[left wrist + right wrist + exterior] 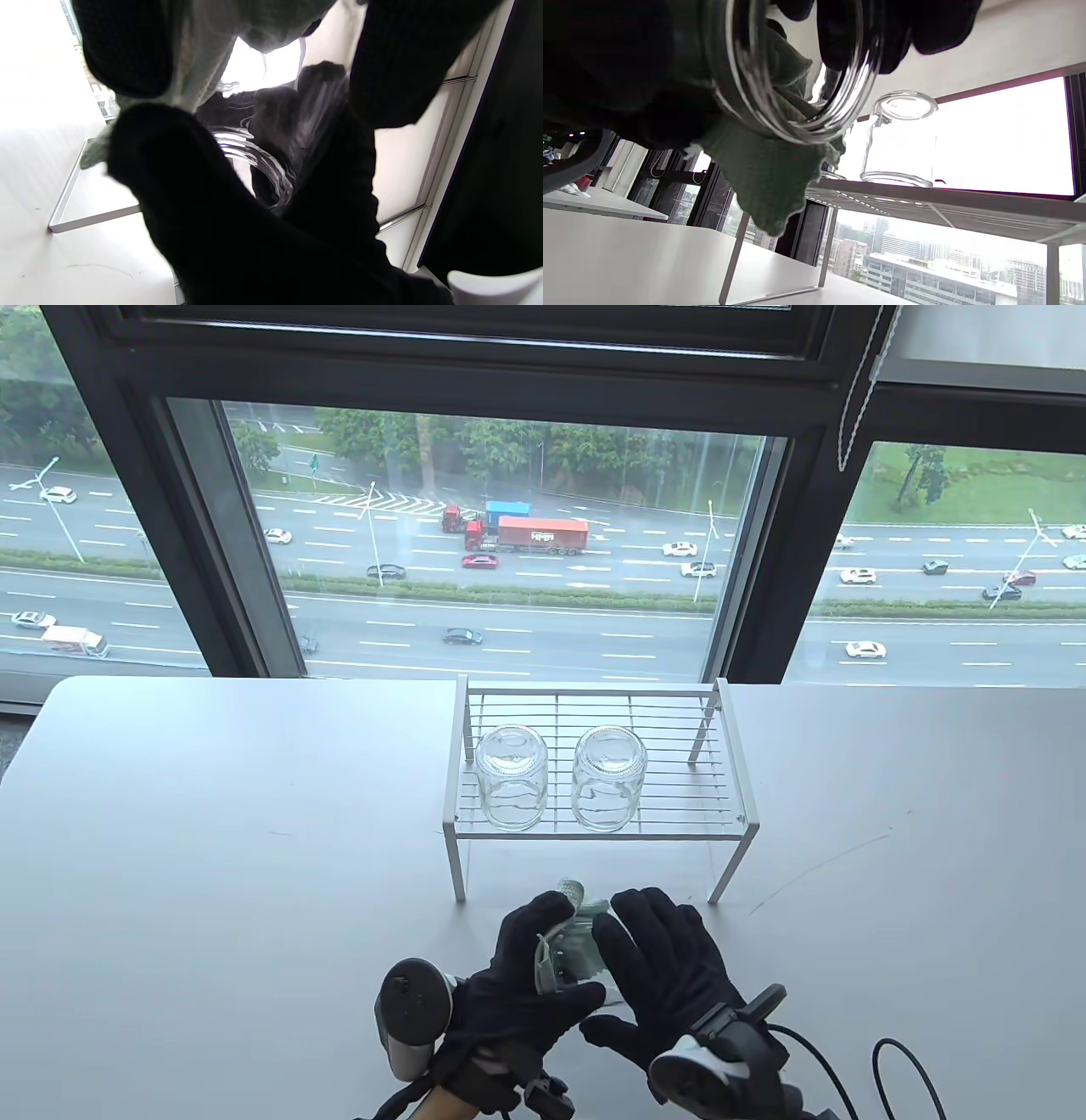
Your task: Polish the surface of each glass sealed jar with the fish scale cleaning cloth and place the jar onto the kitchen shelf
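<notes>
A clear glass jar is held just above the table in front of the shelf, between both gloved hands. My left hand presses a pale green cleaning cloth against the jar's left side, fingers curled over it. My right hand grips the jar from the right. In the right wrist view the jar's open mouth faces the camera, with the cloth hanging below it. In the left wrist view the cloth sits between my fingers and the glass.
A white wire kitchen shelf stands at the table's middle back. Two glass jars stand upside down on it, one left and one centre; its right third is bare. A black cable lies at the bottom right.
</notes>
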Tool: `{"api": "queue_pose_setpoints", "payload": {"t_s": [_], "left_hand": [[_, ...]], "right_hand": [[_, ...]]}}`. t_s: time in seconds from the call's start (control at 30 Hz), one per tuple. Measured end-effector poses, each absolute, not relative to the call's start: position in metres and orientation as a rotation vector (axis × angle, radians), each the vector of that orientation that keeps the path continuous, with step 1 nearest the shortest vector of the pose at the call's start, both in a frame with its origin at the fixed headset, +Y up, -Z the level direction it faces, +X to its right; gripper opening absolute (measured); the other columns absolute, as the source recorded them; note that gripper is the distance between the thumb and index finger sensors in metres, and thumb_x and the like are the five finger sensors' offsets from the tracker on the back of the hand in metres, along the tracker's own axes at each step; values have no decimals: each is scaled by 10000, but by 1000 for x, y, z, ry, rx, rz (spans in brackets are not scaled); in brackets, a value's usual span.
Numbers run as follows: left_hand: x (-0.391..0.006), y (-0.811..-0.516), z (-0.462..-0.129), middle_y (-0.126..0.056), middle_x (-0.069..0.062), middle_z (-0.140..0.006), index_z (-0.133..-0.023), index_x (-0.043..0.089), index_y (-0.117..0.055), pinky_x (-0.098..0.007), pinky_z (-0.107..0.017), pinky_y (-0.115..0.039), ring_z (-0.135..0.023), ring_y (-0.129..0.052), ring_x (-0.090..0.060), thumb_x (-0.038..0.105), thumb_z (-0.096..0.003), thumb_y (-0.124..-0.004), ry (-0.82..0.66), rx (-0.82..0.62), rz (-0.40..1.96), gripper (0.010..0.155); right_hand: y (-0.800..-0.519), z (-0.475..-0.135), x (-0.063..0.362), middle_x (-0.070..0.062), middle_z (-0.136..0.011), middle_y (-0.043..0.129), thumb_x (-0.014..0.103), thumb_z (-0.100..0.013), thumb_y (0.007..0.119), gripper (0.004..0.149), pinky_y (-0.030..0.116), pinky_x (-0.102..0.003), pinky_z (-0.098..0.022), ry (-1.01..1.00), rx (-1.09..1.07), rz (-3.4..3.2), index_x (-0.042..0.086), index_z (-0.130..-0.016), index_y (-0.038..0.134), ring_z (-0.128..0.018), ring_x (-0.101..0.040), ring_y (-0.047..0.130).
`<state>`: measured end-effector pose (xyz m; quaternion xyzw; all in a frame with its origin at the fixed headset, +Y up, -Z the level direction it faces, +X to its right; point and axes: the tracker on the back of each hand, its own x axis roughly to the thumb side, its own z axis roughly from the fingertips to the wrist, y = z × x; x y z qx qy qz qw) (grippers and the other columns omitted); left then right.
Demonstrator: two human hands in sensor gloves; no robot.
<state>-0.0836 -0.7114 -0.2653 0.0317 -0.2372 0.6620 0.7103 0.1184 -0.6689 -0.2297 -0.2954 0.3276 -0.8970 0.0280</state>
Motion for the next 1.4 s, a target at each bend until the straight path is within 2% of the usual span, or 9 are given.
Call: {"api": "queue_pose_setpoints", "payload": {"t_s": [0.13,0.3,0.53,0.73,0.93,1.07,1.17,1.27,1.4], "left_hand": [[-83,-706,-265,-445,-295,-1130,-1125,347,-399,-541,-535,-829,-873,-703,-559,610,-455,-880,-593,137,1381,866],[-84,-696,-258,-482,-163,-1203,-1081,419,-552,-602,-621,-740,-967,-610,-571,611,-482,-806,-653,349,1262,679],[-87,-687,-259,-560,-129,-1211,-1090,350,-591,-617,-655,-695,-1017,-584,-576,535,-504,-773,-760,389,1133,640],[-86,-682,-254,-609,-158,-1173,-1095,319,-562,-616,-652,-702,-1006,-619,-562,483,-514,-768,-782,453,1151,638],[-87,-683,-257,-593,-190,-1159,-1123,283,-473,-584,-647,-729,-986,-640,-561,526,-512,-761,-767,410,1168,718],[-89,-686,-260,-569,-201,-1169,-1125,234,-477,-549,-606,-788,-950,-679,-572,575,-511,-748,-711,278,1286,753],[-90,-688,-263,-570,-219,-1161,-1112,225,-523,-528,-585,-812,-905,-730,-566,597,-507,-741,-702,246,1321,743],[-90,-690,-265,-591,-220,-1157,-1104,240,-556,-520,-579,-821,-881,-767,-553,614,-501,-739,-716,210,1341,733],[-92,-688,-267,-634,-230,-1140,-1092,250,-601,-523,-596,-809,-870,-804,-532,624,-481,-768,-734,181,1344,736]], "right_hand": [[-669,-231,122,-151,-1028,699,702,-305,868,1070,675,-571,-651,992,-963,-2885,117,-1074,407,-823,-368,854],[-668,-237,127,-155,-988,757,714,-286,882,1090,706,-571,-627,863,-990,-3171,96,-1069,442,-770,-364,905],[-683,-260,142,-149,-950,803,724,-297,885,1121,737,-566,-598,254,-1039,-3759,49,-1068,431,-720,-365,948],[-702,-276,153,-159,-940,815,728,-318,878,1082,745,-569,-586,-598,-1165,-4177,66,-1068,463,-704,-368,955],[-714,-280,153,-159,-882,885,780,-366,783,995,789,-544,-534,-1038,-1230,-4285,97,-1049,544,-621,-337,999],[-719,-281,149,-143,-885,895,785,-387,734,979,788,-538,-542,-1308,-1417,-4234,93,-1052,543,-631,-336,1001],[-722,-282,147,-128,-897,899,776,-393,726,972,775,-543,-560,-1438,-1544,-4167,84,-1053,548,-664,-354,992],[-722,-284,147,-131,-930,882,741,-370,809,988,731,-576,-596,-1511,-1653,-4103,79,-1058,552,-732,-396,946],[-715,-285,148,-89,-979,852,721,-331,888,1036,663,-609,-646,-1304,-1727,-3984,104,-1076,517,-855,-411,832]]}}
